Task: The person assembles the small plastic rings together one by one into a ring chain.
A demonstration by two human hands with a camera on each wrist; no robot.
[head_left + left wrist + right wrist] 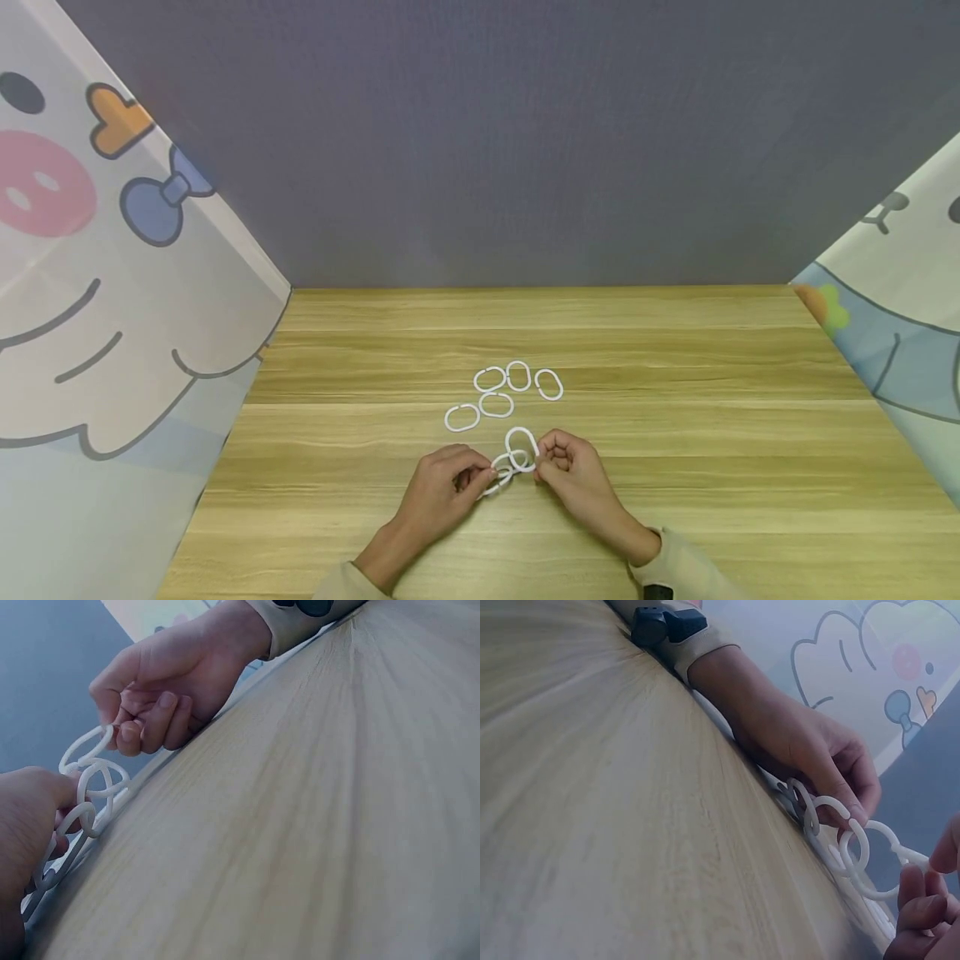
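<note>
My left hand (441,490) pinches a white plastic oval link of a short chain (492,490) between thumb and forefinger, just above the table. In my right hand (579,481) the thumb and fingertips hold another white link (521,429), which stands upright. This link passes through the one at my left fingertips, as the right wrist view shows with the left hand's link (867,851). More joined links (86,817) hang under the left hand in the left wrist view, partly hidden by its fingers. Each visible link has a small gap in its side.
Several loose white links (462,430) lie on the wooden table (675,400) beyond the hands. A grey panel (525,167) rises at the table's back edge. Cartoon-printed panels (112,417) stand at both sides.
</note>
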